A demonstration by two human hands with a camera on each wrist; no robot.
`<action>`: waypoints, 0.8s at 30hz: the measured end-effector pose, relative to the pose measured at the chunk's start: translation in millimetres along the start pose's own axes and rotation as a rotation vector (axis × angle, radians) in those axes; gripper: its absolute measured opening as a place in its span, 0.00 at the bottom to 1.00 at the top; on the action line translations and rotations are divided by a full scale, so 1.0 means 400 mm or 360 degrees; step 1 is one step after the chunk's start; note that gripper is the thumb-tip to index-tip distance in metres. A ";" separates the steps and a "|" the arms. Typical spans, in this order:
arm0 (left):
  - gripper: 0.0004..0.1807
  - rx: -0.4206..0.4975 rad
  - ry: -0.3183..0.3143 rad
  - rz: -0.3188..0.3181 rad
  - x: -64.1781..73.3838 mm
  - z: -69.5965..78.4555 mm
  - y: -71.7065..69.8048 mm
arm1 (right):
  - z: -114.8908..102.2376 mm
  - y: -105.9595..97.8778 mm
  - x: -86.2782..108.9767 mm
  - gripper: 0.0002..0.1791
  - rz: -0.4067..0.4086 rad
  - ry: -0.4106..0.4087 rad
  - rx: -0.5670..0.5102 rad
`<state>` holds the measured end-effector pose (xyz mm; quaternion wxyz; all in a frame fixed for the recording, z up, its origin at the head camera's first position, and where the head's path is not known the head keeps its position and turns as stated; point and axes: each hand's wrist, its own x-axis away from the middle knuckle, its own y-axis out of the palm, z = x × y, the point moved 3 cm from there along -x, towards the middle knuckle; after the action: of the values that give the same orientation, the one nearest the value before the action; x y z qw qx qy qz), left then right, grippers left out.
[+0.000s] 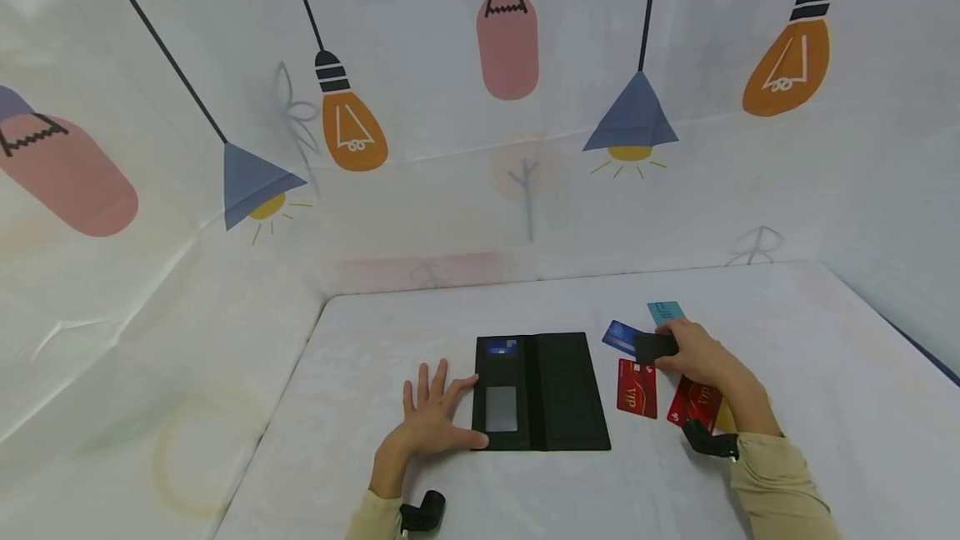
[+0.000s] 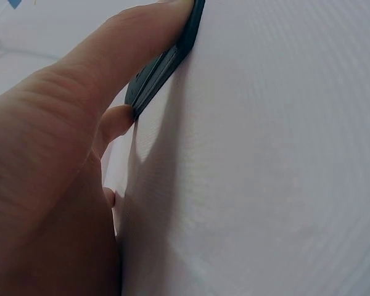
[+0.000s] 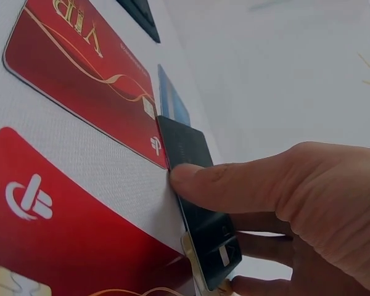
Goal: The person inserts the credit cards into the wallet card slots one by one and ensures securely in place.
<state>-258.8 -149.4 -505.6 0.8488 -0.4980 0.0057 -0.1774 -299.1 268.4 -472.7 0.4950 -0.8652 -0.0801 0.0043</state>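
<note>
A black bifold card wallet (image 1: pixel 573 390) lies unfolded on the white table. Its left panel has a blue card (image 1: pixel 501 347) showing in an upper slot and a pale window (image 1: pixel 501 408) below. My left hand (image 1: pixel 433 425) rests against that panel's left side, index fingertip at the edge and thumb at the near corner, the other fingers spread. To the right of the wallet, my right hand (image 1: pixel 701 354) pinches a black card (image 3: pixel 194 179) between thumb and fingers. The black card overlaps a blue card (image 1: pixel 621 337) and sits close to a red VIP card (image 1: pixel 637 388).
A second red card (image 1: pixel 693 403) lies under the right wrist, with a yellow card (image 1: pixel 725 418) partly hidden beside it. Beyond the right hand is a teal card (image 1: pixel 665 312). White walls with printed lamps enclose the table's back and sides.
</note>
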 end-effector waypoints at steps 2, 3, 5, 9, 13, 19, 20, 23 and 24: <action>0.50 0.0006 -0.0002 -0.0001 0.001 0.001 0.000 | 0.002 0.001 -0.001 0.34 0.0008 0.0005 -0.0001; 0.50 0.0009 -0.0003 -0.0002 0.001 0.001 0.000 | 0.003 0.001 -0.001 0.33 0.0014 0.0002 -0.0002; 0.50 0.0008 -0.0002 -0.0004 0.001 0.002 -0.001 | 0.004 0.000 0.000 0.33 0.0032 -0.0002 0.0001; 0.50 0.0006 0.0002 -0.0004 0.000 0.002 -0.001 | 0.006 -0.004 0.001 0.31 0.0068 -0.0009 0.0013; 0.51 0.0007 0.0002 -0.0001 0.000 0.001 0.000 | 0.008 -0.007 0.000 0.28 0.0107 -0.0002 0.0058; 0.50 0.0006 -0.0009 -0.0006 0.000 0.003 -0.001 | 0.009 -0.016 0.005 0.24 0.0132 -0.0005 0.0135; 0.50 0.0007 -0.0010 -0.0006 0.000 0.003 0.000 | 0.010 -0.018 0.006 0.23 0.0123 -0.0010 0.0133; 0.50 0.0007 -0.0014 -0.0006 0.000 0.003 0.000 | 0.011 -0.026 0.006 0.22 0.0087 -0.0030 0.0119; 0.50 0.0008 -0.0015 -0.0005 0.000 0.003 0.000 | 0.011 -0.029 0.005 0.21 0.0077 -0.0038 0.0112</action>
<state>-258.5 -148.3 -505.0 0.8499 -0.4966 0.0003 -0.1765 -298.9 278.2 -465.0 0.5238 -0.8489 -0.0649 0.0294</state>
